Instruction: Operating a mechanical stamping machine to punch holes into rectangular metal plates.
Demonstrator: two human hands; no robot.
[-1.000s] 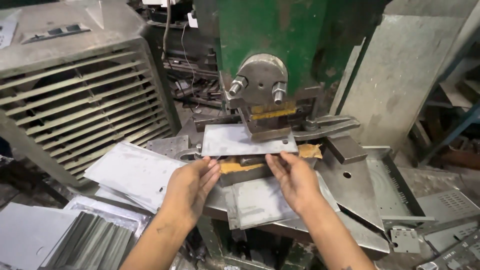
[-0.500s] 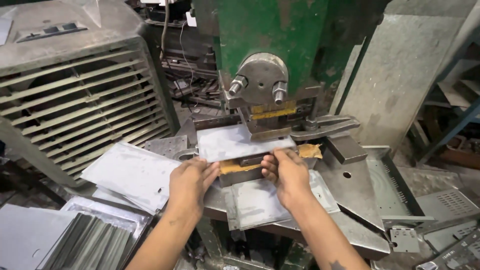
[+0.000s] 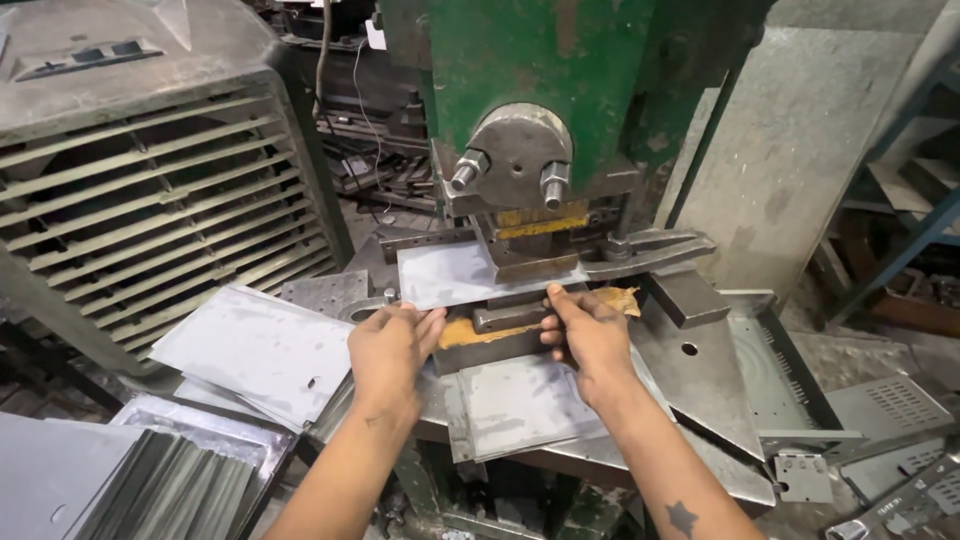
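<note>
- Grey louvred housing (image 3: 130, 190) stands far left, loose sheets (image 3: 250, 350) beside it.
- Left hand (image 3: 390, 350), fingers flat, presses the sheet-metal blank (image 3: 450, 275) by its near edge.
- Blank lies on the die under the green press (image 3: 520, 90); thin, stiff, probably sharp-edged.
- Right hand (image 3: 590, 335), fingers curled, steadies the near edge.

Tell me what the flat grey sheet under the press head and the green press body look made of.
Flat grey sheet: thin sheet metal, probably steel or aluminium, matte, bare, with a dull even sheen and crisp edges. Both hands, left hand and right hand, rest at its near edge. Green press body: heavy cast or plate metal, painted green, chipped and rust-stained.
</note>
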